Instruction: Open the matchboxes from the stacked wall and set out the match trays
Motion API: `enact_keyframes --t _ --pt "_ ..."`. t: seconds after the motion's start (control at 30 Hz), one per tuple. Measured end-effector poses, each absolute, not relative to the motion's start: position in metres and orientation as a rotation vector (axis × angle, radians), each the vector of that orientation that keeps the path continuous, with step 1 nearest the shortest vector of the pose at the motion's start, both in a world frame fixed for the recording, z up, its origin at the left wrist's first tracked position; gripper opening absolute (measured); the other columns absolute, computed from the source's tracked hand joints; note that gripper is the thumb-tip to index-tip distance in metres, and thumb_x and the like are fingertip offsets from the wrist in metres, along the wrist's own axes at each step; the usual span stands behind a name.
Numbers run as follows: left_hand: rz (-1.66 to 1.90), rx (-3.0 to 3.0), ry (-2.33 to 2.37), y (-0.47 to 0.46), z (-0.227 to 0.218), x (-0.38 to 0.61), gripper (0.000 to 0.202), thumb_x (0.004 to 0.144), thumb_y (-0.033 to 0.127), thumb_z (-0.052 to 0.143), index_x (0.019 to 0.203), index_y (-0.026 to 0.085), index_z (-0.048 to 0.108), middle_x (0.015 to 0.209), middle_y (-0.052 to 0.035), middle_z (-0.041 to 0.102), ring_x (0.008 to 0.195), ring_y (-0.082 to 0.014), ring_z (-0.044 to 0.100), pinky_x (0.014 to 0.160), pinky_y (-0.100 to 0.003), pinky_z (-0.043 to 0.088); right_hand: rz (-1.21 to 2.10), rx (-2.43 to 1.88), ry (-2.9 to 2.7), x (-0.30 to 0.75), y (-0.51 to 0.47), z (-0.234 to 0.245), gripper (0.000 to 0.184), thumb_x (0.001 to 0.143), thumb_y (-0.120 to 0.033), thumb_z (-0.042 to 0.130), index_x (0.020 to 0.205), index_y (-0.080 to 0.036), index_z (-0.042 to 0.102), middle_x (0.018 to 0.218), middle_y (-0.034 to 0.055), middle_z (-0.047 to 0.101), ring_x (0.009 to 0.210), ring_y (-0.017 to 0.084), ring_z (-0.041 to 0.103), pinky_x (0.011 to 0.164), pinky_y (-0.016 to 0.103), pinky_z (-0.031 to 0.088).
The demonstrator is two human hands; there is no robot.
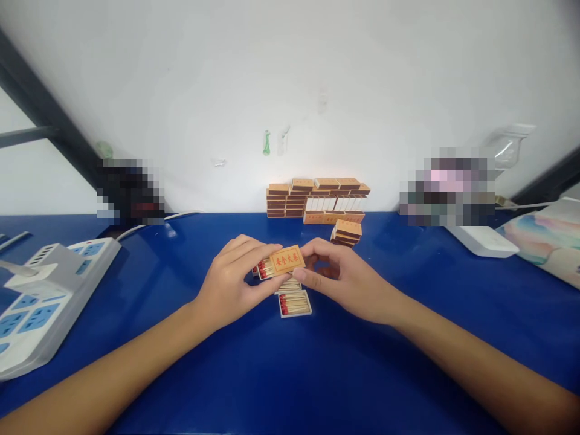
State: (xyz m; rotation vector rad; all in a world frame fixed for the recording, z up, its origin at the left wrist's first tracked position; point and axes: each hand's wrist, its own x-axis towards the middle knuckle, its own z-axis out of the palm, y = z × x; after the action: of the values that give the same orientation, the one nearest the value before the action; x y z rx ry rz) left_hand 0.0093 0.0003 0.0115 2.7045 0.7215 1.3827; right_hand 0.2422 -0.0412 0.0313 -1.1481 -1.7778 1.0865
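One blue counter (pixel 362 368); matchbox stack (pixel 295 204) at 12 o'clock. Left grip (pixel 233 272) at 9, right grip (pixel 351 275) at 3, both narrow, holding the part-open matchbox (pixel 287 260) at clock centre. Open match tray (pixel 295 304) at 6. Red match heads (pixel 265 268) toward 9.

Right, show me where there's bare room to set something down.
Free: the blue tabletop between the forearms, nearer than the open match tray; also left, between the power strip and left hand. Crowded: the centre beyond that tray, around the matchbox in hand, and the back, where stacked matchboxes stand near the wall.
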Motion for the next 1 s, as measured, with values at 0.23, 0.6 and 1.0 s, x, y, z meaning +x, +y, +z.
enact_keyframes --t 0.23,0.6,1.0 --pt "1.318 2.723 0.784 0.000 0.007 0.008 0.040 0.091 0.035 0.080 0.126 0.019 0.069 0.104 -0.0081 0.079 0.090 -0.0218 0.069 0.081 -0.040 0.058 0.961 -1.249 -1.659 0.243 -0.038 0.029 0.036 0.094 -0.053 0.067 0.080 -0.021 0.070 0.085 0.0017 0.066 0.070 0.014 0.054 0.064 0.030 0.043" --pt "1.088 2.821 0.588 -0.007 0.009 0.009 0.033 0.091 0.034 0.077 0.118 0.017 0.066 0.100 -0.0080 0.075 0.091 -0.0216 0.069 0.081 -0.038 0.057 0.416 -1.746 -1.314 0.320 0.009 0.039 0.021 0.082 -0.038 0.070 0.071 -0.019 0.067 0.066 0.0005 0.060 0.060 0.015 0.048 0.057 0.029 0.036" --pt "0.822 2.761 0.441 -0.019 0.025 0.009 0.024 0.074 0.022 0.071 0.096 0.017 0.063 0.080 -0.0027 0.066 0.071 -0.0176 0.052 0.070 -0.036 0.047 0.461 -1.999 -1.446 0.343 0.017 0.036 0.030 0.083 -0.038 0.060 0.059 -0.020 0.057 0.056 -0.0009 0.047 0.055 0.013 0.038 0.048 0.028 0.027"
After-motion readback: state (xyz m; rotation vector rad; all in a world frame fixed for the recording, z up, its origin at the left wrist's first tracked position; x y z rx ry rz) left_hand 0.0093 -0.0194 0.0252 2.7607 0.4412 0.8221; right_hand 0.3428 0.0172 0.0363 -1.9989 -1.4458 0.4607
